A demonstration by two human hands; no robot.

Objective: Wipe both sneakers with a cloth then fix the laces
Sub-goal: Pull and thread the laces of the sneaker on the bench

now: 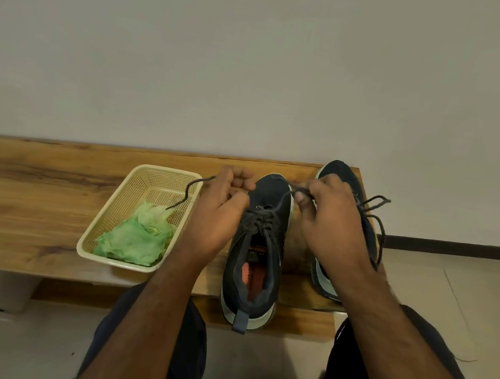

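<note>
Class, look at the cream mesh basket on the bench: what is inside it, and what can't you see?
Inside the cream mesh basket lies a crumpled green cloth at the near end. A loose lace end dangles over it. Whatever is beneath the cloth is covered.

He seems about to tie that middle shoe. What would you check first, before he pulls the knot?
1. Left hand grips one lace end: ok.
2. Right hand pinches the other end: ok.
3. Middle sneaker sits flat on the bench: ok.
4. Green cloth put away in the basket: ok.
5. Right-side sneaker laces tied: not ok, they hang loose.
6. Shoes wiped clean: cannot tell.
</note>
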